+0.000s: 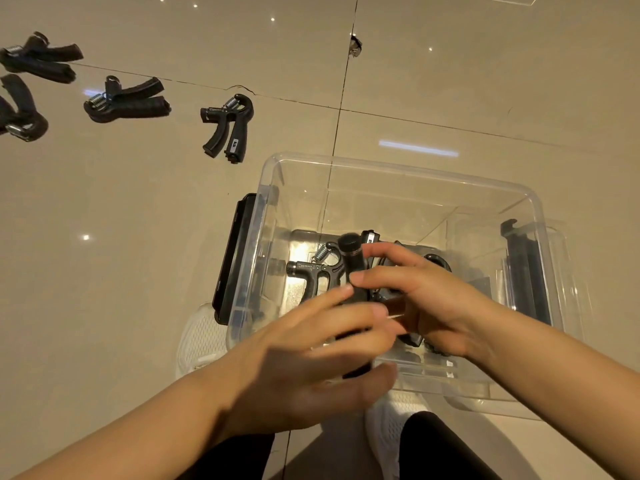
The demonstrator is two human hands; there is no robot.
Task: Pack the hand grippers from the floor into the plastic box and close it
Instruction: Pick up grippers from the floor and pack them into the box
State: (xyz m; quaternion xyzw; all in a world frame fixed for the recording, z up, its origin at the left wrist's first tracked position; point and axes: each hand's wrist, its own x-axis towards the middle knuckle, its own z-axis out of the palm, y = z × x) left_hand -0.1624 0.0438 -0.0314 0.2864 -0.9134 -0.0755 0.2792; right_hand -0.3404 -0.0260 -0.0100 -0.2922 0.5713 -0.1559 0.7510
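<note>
Fingers of my right hand [426, 299] curl around a black hand gripper [353, 268] and hold it up over the open plastic box [398, 174]. My left hand [311, 351] is just beside it with its fingers [332, 299] stretched out almost straight; they look blurry, and they touch the lower part of the same gripper, but I cannot tell if they hold it. Down in the bottom of the clear box lies another black gripper with a spring [313, 271], and there are more dark ones under my right hand. The box sits on the shiny tile floor [138, 237], with black latches [232, 258] on its left and right sides. Four more grippers lie on the floor to the upper left, well apart from the box: the nearest one [227, 128], a second [128, 100], and two at the edge [38, 57] [19, 109]. My white shoes [391, 424] are near the box.
</note>
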